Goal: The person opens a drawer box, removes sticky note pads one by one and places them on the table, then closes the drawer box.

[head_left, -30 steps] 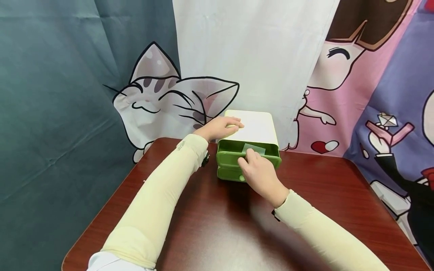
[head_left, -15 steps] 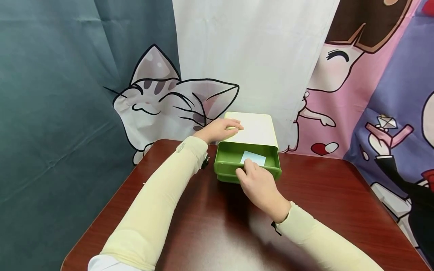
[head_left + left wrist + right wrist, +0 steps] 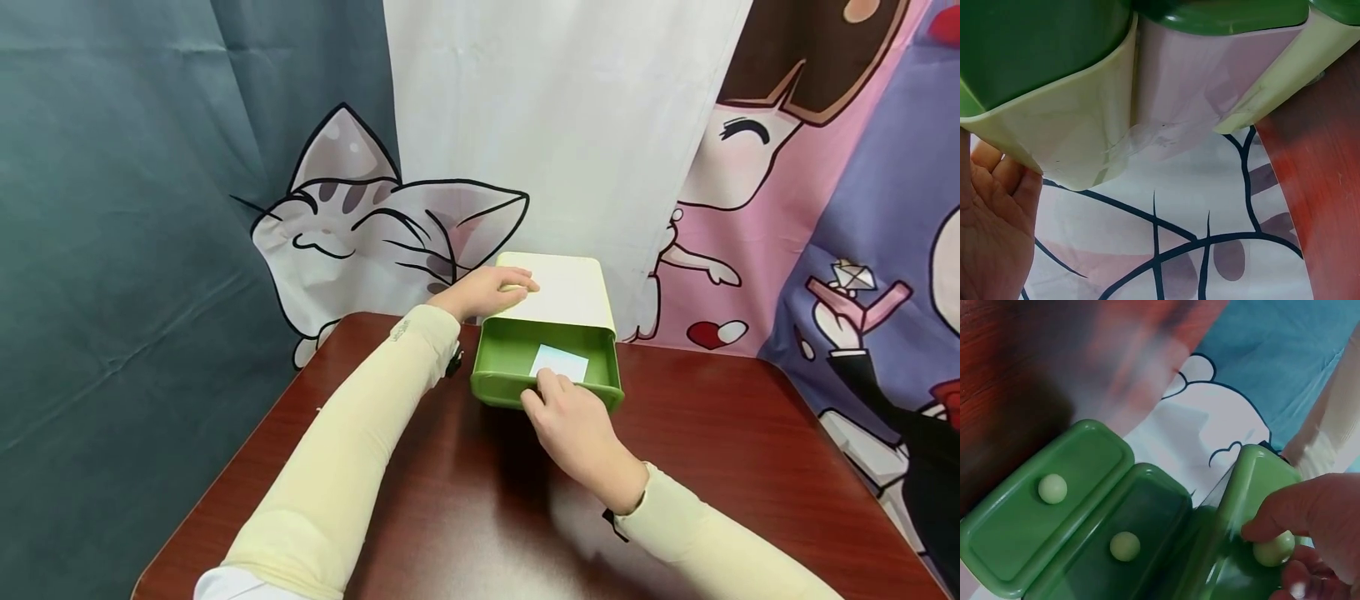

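A small drawer cabinet (image 3: pixel 566 287) with a white top and green drawers stands at the table's back. Its top drawer (image 3: pixel 498 385) is pulled out, with a pale blue slip of paper (image 3: pixel 561 363) lying inside. My right hand (image 3: pixel 577 433) pinches that drawer's round pale knob (image 3: pixel 1274 549) between thumb and fingers. My left hand (image 3: pixel 483 292) rests on the cabinet's upper left edge, fingers extended over the top. In the left wrist view, the same hand (image 3: pixel 997 219) lies against the cabinet's casing (image 3: pixel 1079 137).
Two lower drawers, a middle one (image 3: pixel 1147 506) and a bottom one (image 3: pixel 1085 469), are closed, each with a round knob. The reddish-brown table (image 3: pixel 450 517) spreads toward me. A printed cloth backdrop (image 3: pixel 570 125) hangs right behind the cabinet.
My right hand has drawn the top drawer farther out toward me, and more of the paper inside shows. My left hand has kept its place on the cabinet.
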`<move>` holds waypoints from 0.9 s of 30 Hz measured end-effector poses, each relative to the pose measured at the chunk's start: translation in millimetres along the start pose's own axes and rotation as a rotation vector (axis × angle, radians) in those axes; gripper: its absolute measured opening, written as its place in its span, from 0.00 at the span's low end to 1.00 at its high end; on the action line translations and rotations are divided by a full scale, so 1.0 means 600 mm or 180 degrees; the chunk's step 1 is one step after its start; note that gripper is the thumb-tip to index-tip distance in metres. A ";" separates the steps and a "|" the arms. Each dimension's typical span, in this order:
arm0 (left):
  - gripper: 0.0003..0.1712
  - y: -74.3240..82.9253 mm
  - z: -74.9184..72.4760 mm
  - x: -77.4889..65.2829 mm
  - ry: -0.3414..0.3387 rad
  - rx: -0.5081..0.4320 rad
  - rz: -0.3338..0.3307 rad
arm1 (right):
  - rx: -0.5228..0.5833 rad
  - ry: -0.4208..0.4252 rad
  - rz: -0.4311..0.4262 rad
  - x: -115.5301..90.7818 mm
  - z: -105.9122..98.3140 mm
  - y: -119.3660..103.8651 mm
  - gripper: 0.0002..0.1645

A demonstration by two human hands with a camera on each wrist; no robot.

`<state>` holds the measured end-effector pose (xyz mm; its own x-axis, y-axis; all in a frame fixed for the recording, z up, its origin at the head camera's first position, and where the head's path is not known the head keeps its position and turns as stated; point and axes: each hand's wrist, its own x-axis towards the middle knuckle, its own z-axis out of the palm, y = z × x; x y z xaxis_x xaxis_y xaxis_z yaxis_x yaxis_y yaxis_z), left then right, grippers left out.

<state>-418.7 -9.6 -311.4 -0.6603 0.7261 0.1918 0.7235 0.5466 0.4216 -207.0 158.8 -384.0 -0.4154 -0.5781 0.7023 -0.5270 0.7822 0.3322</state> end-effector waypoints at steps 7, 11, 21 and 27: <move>0.20 -0.005 0.007 -0.006 0.0013 0.0013 -0.0029 | 0.0149 -0.0087 0.0078 0.024 -0.054 0.000 0.14; 0.20 -0.007 0.010 -0.007 0.0018 0.0027 -0.0007 | 0.0301 -0.0310 0.0264 0.063 -0.084 0.040 0.10; 0.20 -0.004 0.010 -0.009 0.0069 0.0022 -0.0023 | 0.1136 -0.2351 0.0309 0.099 -0.016 0.162 0.07; 0.20 -0.005 0.006 -0.002 0.0098 0.0043 0.0005 | 0.1027 -0.2639 0.0469 0.093 0.013 0.168 0.06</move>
<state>-419.5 -10.6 -316.1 -0.6649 0.7139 0.2196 0.7270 0.5512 0.4094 -288.9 203.5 -316.0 -0.8307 -0.5568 0.0027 -0.5568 0.8307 -0.0059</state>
